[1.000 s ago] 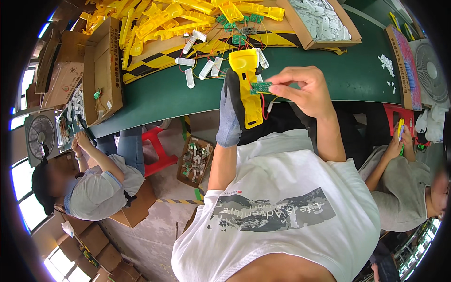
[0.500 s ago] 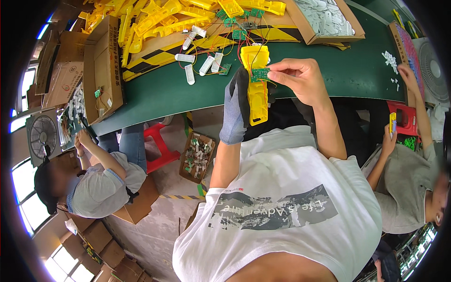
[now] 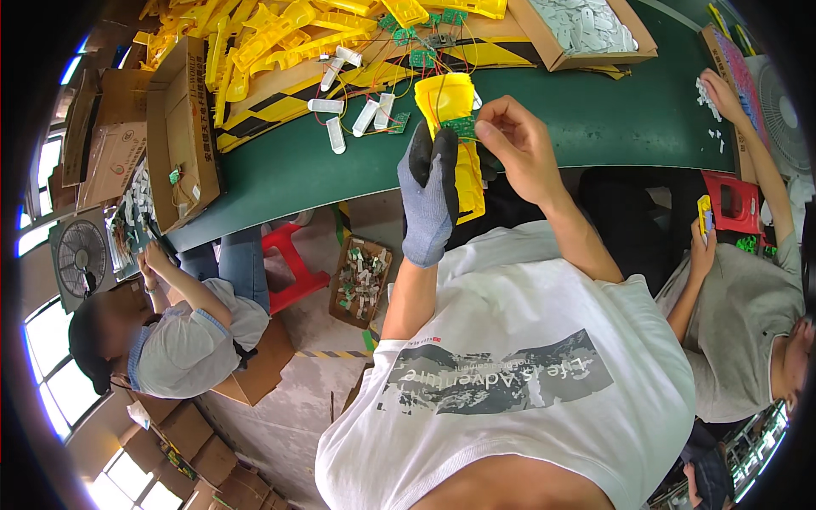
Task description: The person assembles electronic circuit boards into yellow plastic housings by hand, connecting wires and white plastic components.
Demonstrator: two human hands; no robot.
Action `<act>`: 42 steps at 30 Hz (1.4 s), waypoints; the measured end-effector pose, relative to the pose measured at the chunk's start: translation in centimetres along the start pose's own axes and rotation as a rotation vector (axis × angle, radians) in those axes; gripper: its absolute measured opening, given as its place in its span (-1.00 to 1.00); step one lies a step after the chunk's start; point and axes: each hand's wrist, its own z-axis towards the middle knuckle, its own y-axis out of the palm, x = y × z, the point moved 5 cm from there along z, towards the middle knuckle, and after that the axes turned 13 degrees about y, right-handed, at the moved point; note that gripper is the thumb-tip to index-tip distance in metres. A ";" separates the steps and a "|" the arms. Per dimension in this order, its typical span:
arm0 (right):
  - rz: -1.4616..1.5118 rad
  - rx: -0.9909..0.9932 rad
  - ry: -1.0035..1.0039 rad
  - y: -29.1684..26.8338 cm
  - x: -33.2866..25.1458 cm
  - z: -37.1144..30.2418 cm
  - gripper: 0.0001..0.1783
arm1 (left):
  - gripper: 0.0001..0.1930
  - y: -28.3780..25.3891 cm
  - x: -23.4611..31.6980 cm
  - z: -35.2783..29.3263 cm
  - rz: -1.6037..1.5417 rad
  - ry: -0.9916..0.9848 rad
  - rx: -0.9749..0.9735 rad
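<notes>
The green table (image 3: pixel 620 119) bears a striped-edged sheet (image 3: pixel 506 54), white cases (image 3: pixel 366 117), a small circuit board (image 3: pixel 398 123) and white bits (image 3: pixel 706 97).

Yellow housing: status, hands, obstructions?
Left hand, gloved: gripping yellow housing. Right hand: at green circuit board, grip unclear. Board lies across housing, seating unclear. Gloved fingers hide part of housing.
</notes>
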 end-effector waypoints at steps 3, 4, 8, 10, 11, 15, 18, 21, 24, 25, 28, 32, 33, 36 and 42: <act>0.083 0.051 -0.056 0.0 -0.3 -0.7 -0.79 | -0.77 0.1 0.2 0.2 -0.031 0.031 0.033; 0.051 0.025 -0.045 0.0 0.0 -0.8 -0.81 | -0.77 -0.2 0.1 0.2 -0.030 0.035 0.037; -0.335 -0.016 -0.165 -0.4 -0.3 -2.3 -0.84 | -0.69 -1.1 1.0 0.6 0.067 0.121 0.082; -0.351 0.106 -0.289 -0.7 -1.3 -3.8 -0.84 | -0.69 -1.7 1.2 0.8 0.084 0.134 0.087; -0.366 0.232 -0.412 -0.9 -2.3 -4.8 -0.83 | -0.69 -1.9 0.9 0.8 0.087 0.134 0.091; -0.605 -0.077 -0.854 1.9 -5.9 -7.7 -0.87 | -0.69 -2.3 0.5 0.9 0.038 0.113 0.092; -0.417 0.082 -0.658 -0.7 -6.1 -5.5 -0.89 | -0.65 -1.4 0.0 0.6 -0.137 -0.017 0.013; -0.346 0.161 -0.251 -1.4 -5.3 -2.3 -0.83 | -0.66 -0.5 0.0 0.3 -0.162 -0.021 -0.018; -0.379 0.076 -0.186 0.0 -4.7 -0.8 -0.77 | -0.68 -0.3 -0.6 0.2 -0.022 0.036 -0.025; -0.377 0.074 -0.187 0.0 -4.5 -0.6 -0.77 | -0.69 -0.1 -0.4 0.2 0.059 0.084 -0.002; -0.352 0.030 -0.179 0.1 -3.8 -0.3 -0.75 | -0.72 0.3 0.6 -0.3 -0.006 0.004 -0.013; -0.344 -0.003 -0.169 0.2 -3.4 -0.6 -0.74 | -0.73 0.2 0.2 -0.4 -0.017 -0.015 -0.044; -0.359 -0.007 -0.158 0.3 -3.3 -0.6 -0.73 | -0.73 0.1 -0.2 -0.4 -0.015 -0.017 -0.040; -0.405 -0.014 -0.130 -0.2 -2.6 -0.6 -0.73 | -0.73 0.1 -0.7 -0.1 0.110 0.045 -0.024; -0.361 0.035 -0.160 0.2 -2.4 -0.7 -0.75 | -0.71 0.5 -0.5 0.0 -0.064 -0.106 -0.029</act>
